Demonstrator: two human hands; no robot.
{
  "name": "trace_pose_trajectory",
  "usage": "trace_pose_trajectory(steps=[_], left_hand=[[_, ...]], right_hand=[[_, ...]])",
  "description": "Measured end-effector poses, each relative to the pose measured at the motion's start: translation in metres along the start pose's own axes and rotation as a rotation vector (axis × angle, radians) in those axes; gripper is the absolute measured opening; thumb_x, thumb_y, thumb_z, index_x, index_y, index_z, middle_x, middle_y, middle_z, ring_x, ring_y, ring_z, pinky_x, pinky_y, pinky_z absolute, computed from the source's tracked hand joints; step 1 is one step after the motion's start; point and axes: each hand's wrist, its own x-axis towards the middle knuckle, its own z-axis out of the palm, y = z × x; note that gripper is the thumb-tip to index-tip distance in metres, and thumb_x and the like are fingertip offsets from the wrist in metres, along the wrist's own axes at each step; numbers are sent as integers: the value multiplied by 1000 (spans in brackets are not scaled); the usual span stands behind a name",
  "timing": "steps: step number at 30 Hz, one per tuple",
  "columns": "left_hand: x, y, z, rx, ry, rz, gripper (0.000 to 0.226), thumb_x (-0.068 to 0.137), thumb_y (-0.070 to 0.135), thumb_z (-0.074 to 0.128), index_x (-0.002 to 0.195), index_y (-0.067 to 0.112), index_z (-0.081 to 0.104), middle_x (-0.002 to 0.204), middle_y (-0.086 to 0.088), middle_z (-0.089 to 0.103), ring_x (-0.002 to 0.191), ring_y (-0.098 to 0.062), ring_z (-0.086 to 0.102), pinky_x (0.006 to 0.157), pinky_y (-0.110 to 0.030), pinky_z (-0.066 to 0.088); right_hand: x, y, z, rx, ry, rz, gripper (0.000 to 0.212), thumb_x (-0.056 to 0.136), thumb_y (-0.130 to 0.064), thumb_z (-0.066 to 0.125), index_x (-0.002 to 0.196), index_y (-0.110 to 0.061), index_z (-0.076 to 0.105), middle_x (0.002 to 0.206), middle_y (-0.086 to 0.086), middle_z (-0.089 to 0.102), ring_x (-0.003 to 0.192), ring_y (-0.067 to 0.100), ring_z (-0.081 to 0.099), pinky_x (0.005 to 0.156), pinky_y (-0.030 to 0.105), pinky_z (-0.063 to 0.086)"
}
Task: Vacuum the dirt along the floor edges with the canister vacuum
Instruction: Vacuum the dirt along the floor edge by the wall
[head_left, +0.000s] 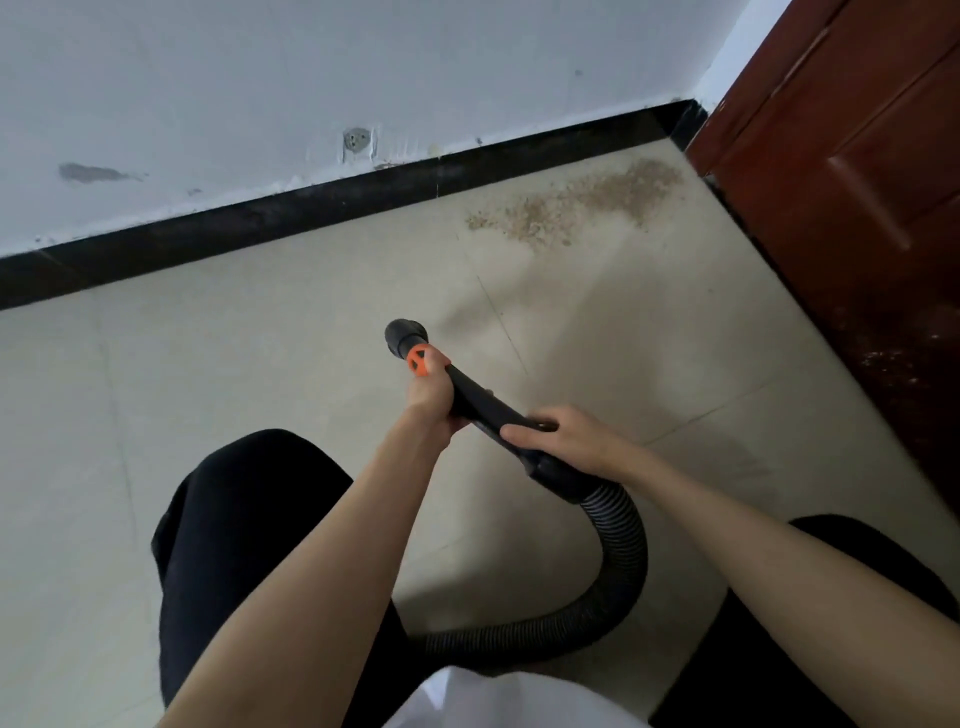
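Dirt patch (582, 205) lies upper right of frame, by baseboard (311, 208) & door (857, 156), well apart from nozzle (405, 335). Wand's long axis aims upper left, so needs swing right. Left hand (431, 400) grips near nozzle, nearer dirt; right hand (561, 441) grips wand (483, 405) at hose (618, 545) end.

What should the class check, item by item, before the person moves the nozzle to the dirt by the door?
1. Left hand grips the wand near the orange collar: ok.
2. Right hand grips the wand's rear end: ok.
3. Nozzle at the dirt: not ok, it is clear of the pile.
4. Hose free of kinks: ok, one smooth loop.
5. Floor between nozzle and dirt unobstructed: ok.
6. Vacuum switched on: cannot tell, canister out of view.
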Motion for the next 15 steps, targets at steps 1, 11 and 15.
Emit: trace_pose_trajectory(steps=[1, 11, 15], left_hand=[[3, 13, 1, -15, -21, -10, 33, 95, 33, 42, 114, 7, 36, 90, -17, 56, 53, -30, 68, 49, -34, 55], [61, 65, 52, -163, 183, -39, 47, 88, 51, 49, 113, 12, 51, 64, -3, 47, 46, -16, 47, 43, -20, 43], [77, 39, 74, -256, 231, 11, 45, 89, 53, 53, 101, 10, 48, 61, -2, 43, 41, -13, 42, 39, -16, 40]], right_hand=[[-1, -3, -4, 75, -34, -8, 52, 84, -51, 67, 89, 1, 63, 71, 9, 63, 63, 23, 61, 65, 34, 48], [68, -15, -29, -80, 121, -100, 44, 79, -58, 68, 87, -16, 62, 77, -3, 65, 67, 13, 63, 58, 28, 50], [88, 15, -50, 150, -71, -74, 54, 78, -58, 72, 92, -7, 58, 72, 6, 66, 50, 20, 64, 47, 30, 52]])
